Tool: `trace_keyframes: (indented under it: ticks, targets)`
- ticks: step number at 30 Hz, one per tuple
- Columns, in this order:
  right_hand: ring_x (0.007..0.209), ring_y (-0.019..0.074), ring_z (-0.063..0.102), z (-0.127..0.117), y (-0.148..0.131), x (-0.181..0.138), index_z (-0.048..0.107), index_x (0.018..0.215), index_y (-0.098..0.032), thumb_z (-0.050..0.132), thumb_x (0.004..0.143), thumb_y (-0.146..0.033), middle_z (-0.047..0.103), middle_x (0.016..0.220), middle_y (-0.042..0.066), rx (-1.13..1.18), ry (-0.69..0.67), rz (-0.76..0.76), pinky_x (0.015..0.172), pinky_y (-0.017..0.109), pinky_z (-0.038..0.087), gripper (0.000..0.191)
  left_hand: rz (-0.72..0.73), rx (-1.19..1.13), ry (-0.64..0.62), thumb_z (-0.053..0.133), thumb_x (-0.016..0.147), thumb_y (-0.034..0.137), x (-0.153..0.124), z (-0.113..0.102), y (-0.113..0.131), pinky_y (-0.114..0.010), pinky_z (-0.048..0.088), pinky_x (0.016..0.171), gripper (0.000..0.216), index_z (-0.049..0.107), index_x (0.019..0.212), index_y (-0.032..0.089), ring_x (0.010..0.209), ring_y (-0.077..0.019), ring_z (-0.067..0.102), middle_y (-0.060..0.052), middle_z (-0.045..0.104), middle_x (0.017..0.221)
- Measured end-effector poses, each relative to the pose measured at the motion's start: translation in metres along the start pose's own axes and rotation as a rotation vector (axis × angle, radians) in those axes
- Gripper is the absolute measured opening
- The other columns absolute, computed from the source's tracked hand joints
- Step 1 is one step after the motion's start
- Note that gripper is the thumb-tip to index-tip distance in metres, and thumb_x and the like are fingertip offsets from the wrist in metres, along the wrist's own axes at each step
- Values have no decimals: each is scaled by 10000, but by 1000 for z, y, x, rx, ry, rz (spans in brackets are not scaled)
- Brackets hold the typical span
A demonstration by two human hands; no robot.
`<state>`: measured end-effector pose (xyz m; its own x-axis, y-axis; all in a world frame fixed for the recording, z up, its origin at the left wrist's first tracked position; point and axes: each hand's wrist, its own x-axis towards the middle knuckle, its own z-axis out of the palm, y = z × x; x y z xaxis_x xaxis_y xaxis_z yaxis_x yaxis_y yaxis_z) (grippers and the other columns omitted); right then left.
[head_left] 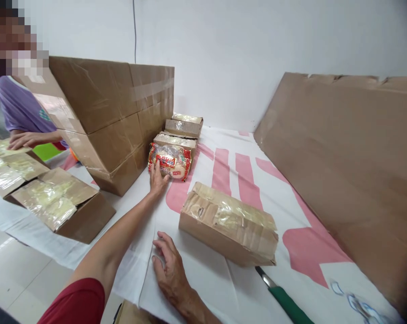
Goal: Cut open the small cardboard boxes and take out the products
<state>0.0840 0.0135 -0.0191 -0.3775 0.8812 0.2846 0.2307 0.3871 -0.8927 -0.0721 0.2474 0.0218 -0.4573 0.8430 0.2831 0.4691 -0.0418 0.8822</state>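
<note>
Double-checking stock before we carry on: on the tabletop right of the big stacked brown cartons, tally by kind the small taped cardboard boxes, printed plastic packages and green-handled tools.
Small brown taped cardboard boxes: 3
Clear plastic package with red-and-gold printing: 1
Green-handled tool with a dark tip: 1
Total in view: 5

We see bright, even indoor light with soft shadows.
Glare streaks the taped carton [63,206] between eight and nine o'clock; mosaic blocks [16,38] cover ten o'clock; wide-lens distortion stretches the edges; dark blur swallows the cardboard sheet [341,157] toward four o'clock.
</note>
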Motion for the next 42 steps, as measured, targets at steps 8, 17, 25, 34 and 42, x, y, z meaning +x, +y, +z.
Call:
trace_keyframes:
  ticks: [8,17,25,34,42]
  targets:
    - [1016,209,729,-30,-55,-22,685,1111,-236,512,900,-68,763,1158,90,-70,119,-356,900,361,605,321,-75,-152,-94,659,856,420,-91,-30,22,-547,410,1172,764,418,1516,120,1442,-381,483,-254,442,1581]
    - [1433,372,496,-219,-57,-77,419,1565,-290,796,855,-427,481,1590,153,-433,587,-116,1120,597,465,815,-129,-452,-283,647,851,607,-185,-65,70,-467,479,1099,715,552,1421,185,1368,-333,563,-169,563,1518]
    - [1393,382,512,-251,-3,-22,164,1663,-317,911,612,-641,326,1666,189,-78,204,159,1073,569,504,1329,-80,-478,-324,669,833,556,-206,-51,88,-384,546,944,527,650,1186,165,1111,-268,673,-118,737,1191]
    - [1329,347,519,-203,2,48,275,1622,-282,864,680,-420,486,1490,157,-209,207,-142,1014,516,524,1120,-105,-383,9,602,900,470,-190,-70,61,-489,384,1214,682,459,1483,147,1432,-322,505,-193,518,1549]
    - [1361,363,508,-134,21,139,300,1592,-244,797,682,-365,496,1510,173,-225,250,-213,1096,568,466,1044,-39,-175,48,628,898,364,-200,-53,44,-499,365,1232,909,135,1649,225,1637,-332,60,-169,16,1759]
